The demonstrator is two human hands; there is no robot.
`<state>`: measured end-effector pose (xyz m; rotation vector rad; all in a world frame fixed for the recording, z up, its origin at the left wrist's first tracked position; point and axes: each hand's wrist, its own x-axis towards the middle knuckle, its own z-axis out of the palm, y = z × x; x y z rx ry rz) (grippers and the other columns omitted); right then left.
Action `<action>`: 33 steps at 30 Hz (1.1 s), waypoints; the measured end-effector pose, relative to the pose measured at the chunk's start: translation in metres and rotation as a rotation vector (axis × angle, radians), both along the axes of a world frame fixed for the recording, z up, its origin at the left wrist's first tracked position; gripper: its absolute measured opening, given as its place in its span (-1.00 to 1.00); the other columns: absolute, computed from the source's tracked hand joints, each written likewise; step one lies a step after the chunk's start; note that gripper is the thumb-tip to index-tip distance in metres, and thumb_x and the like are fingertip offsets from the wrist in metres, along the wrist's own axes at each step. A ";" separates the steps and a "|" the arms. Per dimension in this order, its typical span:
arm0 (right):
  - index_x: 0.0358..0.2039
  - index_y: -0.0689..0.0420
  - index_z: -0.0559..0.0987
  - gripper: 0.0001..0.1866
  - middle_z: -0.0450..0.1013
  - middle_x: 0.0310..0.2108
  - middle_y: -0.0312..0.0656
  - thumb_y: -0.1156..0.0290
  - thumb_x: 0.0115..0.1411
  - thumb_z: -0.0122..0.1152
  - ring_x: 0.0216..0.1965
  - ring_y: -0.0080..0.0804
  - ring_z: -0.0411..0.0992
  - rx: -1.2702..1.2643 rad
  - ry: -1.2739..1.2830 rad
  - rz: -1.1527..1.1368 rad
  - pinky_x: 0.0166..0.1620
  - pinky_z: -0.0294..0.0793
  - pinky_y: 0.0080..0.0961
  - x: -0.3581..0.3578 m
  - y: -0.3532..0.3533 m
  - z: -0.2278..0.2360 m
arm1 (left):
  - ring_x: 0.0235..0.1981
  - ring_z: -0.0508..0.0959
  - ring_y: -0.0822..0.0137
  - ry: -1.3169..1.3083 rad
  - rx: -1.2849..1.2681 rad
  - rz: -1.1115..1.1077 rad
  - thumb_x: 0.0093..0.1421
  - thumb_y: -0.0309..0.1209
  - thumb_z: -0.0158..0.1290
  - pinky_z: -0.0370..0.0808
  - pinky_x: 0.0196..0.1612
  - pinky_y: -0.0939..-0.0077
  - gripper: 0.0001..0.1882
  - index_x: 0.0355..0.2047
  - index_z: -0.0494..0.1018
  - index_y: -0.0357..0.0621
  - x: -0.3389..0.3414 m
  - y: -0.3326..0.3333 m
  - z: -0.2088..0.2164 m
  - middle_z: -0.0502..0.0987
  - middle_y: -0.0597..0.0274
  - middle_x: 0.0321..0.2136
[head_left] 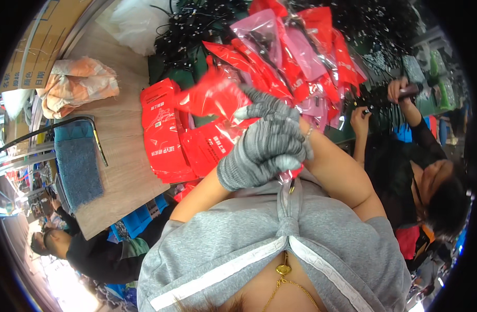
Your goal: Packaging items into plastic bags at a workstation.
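Note:
Both of my hands wear grey striped knit gloves and cross in front of my chest. My left hand (264, 151) is closed; a bit of red and a clear plastic end (287, 179) stick out below its fingers, from a bag mostly hidden in the grip. Just beyond it, partly covered, my right hand (269, 107) pinches the edge of a red plastic bag (210, 98), which is smeared by motion. Flat red bags (163, 132) lie stacked beside my hands on the left. A heap of filled red and pink bags (301, 52) rises beyond them.
Black cables (194, 31) pile up at the back. On the wooden board (126, 182) at left lie a blue cloth pad (80, 166) and a crumpled checked cloth (80, 86); a bent black rod (51, 126) reaches over it. A co-worker (404, 177) handles parts at right; another person (93, 249) is at lower left.

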<state>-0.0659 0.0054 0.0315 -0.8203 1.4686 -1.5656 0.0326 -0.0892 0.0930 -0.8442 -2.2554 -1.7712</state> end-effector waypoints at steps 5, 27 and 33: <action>0.37 -0.19 0.02 -0.20 0.12 0.27 0.06 0.40 0.16 0.12 -0.05 -0.06 0.48 0.406 0.965 -0.414 0.02 0.48 -0.33 -0.052 -0.035 -0.023 | -0.14 0.53 0.33 -0.414 0.559 0.493 0.15 -0.37 0.18 0.43 -0.03 0.44 -0.72 -0.18 0.47 -0.26 -0.018 -0.057 -0.026 0.57 0.16 -0.23; 0.40 -0.22 -0.21 -0.06 0.21 0.18 0.13 0.18 0.14 0.14 0.00 0.03 0.39 0.882 1.039 -0.157 0.06 0.40 -0.18 -0.077 -0.030 -0.115 | -0.74 0.19 0.58 -0.918 0.734 1.089 0.30 -0.21 -0.01 0.14 -0.71 0.63 -0.66 -0.02 0.31 -0.11 -0.051 -0.133 -0.158 0.22 0.45 -0.69; 0.38 0.02 -0.05 -0.04 0.03 0.33 0.01 0.26 0.07 0.30 0.26 -0.09 0.16 0.255 0.888 -0.556 0.27 0.17 -0.28 -0.029 -0.003 -0.045 | -0.65 0.27 0.58 -0.694 0.760 0.801 0.30 -0.28 0.02 0.27 -0.64 0.69 -0.70 -0.03 0.36 -0.12 0.022 -0.058 -0.099 0.36 0.40 -0.56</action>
